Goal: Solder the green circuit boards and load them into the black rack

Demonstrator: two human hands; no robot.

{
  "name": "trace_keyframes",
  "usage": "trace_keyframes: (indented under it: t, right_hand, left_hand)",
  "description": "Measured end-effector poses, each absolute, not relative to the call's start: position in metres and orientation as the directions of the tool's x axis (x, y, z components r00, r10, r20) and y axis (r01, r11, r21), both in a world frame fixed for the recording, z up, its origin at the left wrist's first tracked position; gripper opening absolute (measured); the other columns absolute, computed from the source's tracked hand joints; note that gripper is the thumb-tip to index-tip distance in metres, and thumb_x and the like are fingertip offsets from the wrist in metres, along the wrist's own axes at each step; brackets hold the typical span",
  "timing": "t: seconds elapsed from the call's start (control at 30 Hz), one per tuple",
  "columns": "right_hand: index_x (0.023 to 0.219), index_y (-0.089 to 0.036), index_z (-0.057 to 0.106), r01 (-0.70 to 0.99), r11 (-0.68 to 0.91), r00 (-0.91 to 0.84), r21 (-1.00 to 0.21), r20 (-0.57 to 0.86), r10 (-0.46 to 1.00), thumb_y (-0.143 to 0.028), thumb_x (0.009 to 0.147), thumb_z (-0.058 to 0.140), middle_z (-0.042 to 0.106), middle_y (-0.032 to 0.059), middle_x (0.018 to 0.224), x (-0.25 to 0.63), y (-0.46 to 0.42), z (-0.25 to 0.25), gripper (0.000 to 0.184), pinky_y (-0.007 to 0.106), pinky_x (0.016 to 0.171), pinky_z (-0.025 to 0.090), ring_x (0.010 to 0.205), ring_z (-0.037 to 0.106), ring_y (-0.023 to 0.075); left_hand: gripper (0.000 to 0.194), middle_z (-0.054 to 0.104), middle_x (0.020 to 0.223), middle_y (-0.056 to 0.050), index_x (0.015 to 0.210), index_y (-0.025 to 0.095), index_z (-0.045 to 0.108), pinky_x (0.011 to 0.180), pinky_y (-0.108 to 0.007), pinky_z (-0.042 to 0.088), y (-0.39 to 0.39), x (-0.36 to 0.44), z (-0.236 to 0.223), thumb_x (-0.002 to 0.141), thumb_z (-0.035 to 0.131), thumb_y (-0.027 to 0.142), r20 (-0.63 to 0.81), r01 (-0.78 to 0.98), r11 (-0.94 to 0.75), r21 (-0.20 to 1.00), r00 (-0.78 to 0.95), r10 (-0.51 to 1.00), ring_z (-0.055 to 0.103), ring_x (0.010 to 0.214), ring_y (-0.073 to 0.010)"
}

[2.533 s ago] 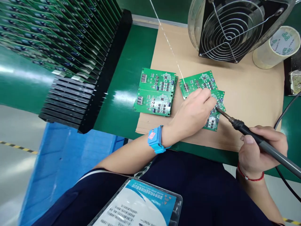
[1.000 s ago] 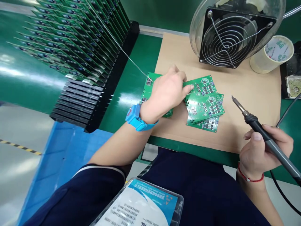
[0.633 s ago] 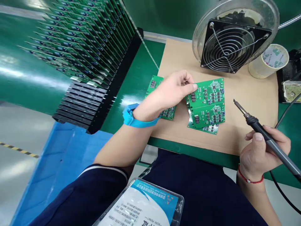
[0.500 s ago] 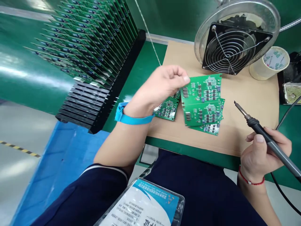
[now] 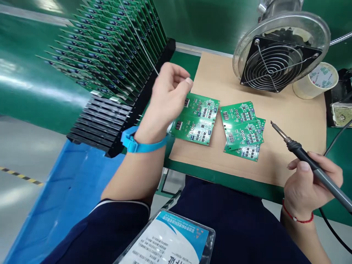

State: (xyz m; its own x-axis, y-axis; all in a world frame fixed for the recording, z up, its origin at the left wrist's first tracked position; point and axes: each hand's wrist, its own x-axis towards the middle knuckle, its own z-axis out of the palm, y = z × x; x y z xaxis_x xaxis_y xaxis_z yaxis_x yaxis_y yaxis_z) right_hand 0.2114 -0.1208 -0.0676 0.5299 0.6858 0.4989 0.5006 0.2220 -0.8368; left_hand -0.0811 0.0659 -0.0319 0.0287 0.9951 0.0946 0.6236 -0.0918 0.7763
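My left hand [image 5: 172, 91], with a blue wrist strap [image 5: 145, 143], is closed, thumb against the curled fingers, above the left edge of the left pile of circuit boards [image 5: 202, 119]. A thin pale solder wire [image 5: 140, 42] runs from above into this hand; its end is hidden. To the right lies a second pile, its top circuit board [image 5: 242, 124] turned askew over a lower circuit board [image 5: 249, 152]. My right hand [image 5: 308, 183] grips a soldering iron [image 5: 305, 156] by its handle. The iron's tip points left, just right of the second pile and apart from it.
A black rack [image 5: 96, 124] with many upright circuit boards [image 5: 110, 47] stands at the left. At the back right are a round fume hood with a fan [image 5: 269, 71], a tape roll [image 5: 319, 80] and a sponge holder [image 5: 342, 113]. Cardboard [image 5: 214, 73] covers the bench.
My left hand has let go of a circuit board, which now lies on the right pile. The hand has moved left with the wire, over the left pile. My right hand holds nearly still.
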Motion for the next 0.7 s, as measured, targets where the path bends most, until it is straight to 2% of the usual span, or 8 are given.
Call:
trace_keyframes:
  t: [0.07,0.13,0.17,0.23,0.33,0.4,0.5,0.7]
  right_hand:
    - [0.110,-0.024,0.073,0.497,0.218,0.503,-0.840,0.483,0.717,-0.029,0.087,0.077,0.068,-0.0020,0.084,0.206,-0.119,-0.061,0.023,0.031,0.054,0.050,0.058,0.066,0.0139]
    - [0.117,-0.025,0.072,0.479,0.226,0.461,-0.848,0.462,0.757,-0.026,0.091,0.073,0.071,-0.0011,0.086,0.201,-0.117,-0.056,0.026,0.030,0.052,0.054,0.060,0.069,0.0145]
    - [0.120,-0.025,0.071,0.466,0.229,0.439,-0.855,0.448,0.778,-0.025,0.093,0.070,0.072,-0.0005,0.087,0.198,-0.115,-0.053,0.028,0.030,0.052,0.057,0.062,0.071,0.0152]
    - [0.125,-0.025,0.070,0.444,0.224,0.421,-0.868,0.423,0.802,-0.025,0.095,0.067,0.075,0.0011,0.090,0.194,-0.112,-0.051,0.030,0.031,0.053,0.061,0.067,0.074,0.0164]
    - [0.124,-0.026,0.070,0.419,0.224,0.429,-0.880,0.409,0.806,-0.027,0.095,0.067,0.078,0.0019,0.095,0.192,-0.109,-0.052,0.029,0.030,0.054,0.063,0.069,0.075,0.0160]
    - [0.123,-0.025,0.070,0.409,0.227,0.433,-0.884,0.407,0.804,-0.027,0.096,0.068,0.078,0.0018,0.093,0.193,-0.110,-0.054,0.027,0.029,0.055,0.064,0.068,0.075,0.0158]
    - [0.120,-0.022,0.071,0.415,0.212,0.445,-0.885,0.401,0.801,-0.028,0.096,0.068,0.077,0.0015,0.089,0.195,-0.111,-0.059,0.025,0.029,0.055,0.064,0.067,0.075,0.0157]
    - [0.120,-0.022,0.072,0.433,0.225,0.436,-0.873,0.421,0.795,-0.027,0.096,0.067,0.076,0.0017,0.087,0.202,-0.112,-0.064,0.025,0.030,0.057,0.064,0.068,0.075,0.0156]
  left_hand:
    - [0.019,0.053,0.077,0.000,0.104,0.025,0.054,0.057,-0.035,0.040,0.050,-0.062,-0.031,0.105,0.036,0.030,0.034,0.482,-0.109,0.870,0.162,0.986,0.044,0.068,-0.0127]
    - [0.017,0.060,0.084,-0.002,0.096,0.022,0.056,0.060,-0.035,0.045,0.030,-0.038,-0.030,0.096,0.040,0.017,0.103,0.474,-0.254,0.843,0.323,0.941,0.052,0.070,-0.0135]
    - [0.017,0.064,0.093,-0.005,0.097,0.020,0.059,0.066,-0.034,0.048,0.020,-0.026,-0.030,0.093,0.043,0.015,0.118,0.524,-0.356,0.774,0.434,0.893,0.058,0.078,-0.0151]
    - [0.022,0.068,0.112,-0.011,0.109,0.015,0.063,0.067,-0.033,0.049,0.004,-0.002,-0.031,0.093,0.047,0.016,0.121,0.691,-0.446,0.569,0.467,0.876,0.065,0.088,-0.0194]
    - [0.039,0.065,0.132,-0.023,0.133,0.006,0.057,0.057,-0.032,0.045,0.001,0.027,-0.033,0.098,0.051,0.024,0.032,0.859,-0.411,0.306,0.422,0.906,0.070,0.085,-0.0242]
    - [0.041,0.067,0.129,-0.026,0.135,0.001,0.057,0.056,-0.033,0.045,0.012,0.041,-0.034,0.099,0.047,0.016,-0.056,0.900,-0.364,0.238,0.387,0.921,0.072,0.083,-0.0257]
    - [0.039,0.071,0.118,-0.024,0.128,0.002,0.063,0.062,-0.032,0.048,0.034,0.054,-0.035,0.096,0.041,0.005,-0.094,0.928,-0.277,0.250,0.308,0.947,0.073,0.085,-0.0250]
    - [0.027,0.070,0.117,-0.021,0.110,0.006,0.071,0.066,-0.032,0.049,0.051,0.063,-0.036,0.093,0.051,0.010,-0.143,0.918,-0.264,0.295,0.316,0.938,0.071,0.088,-0.0245]
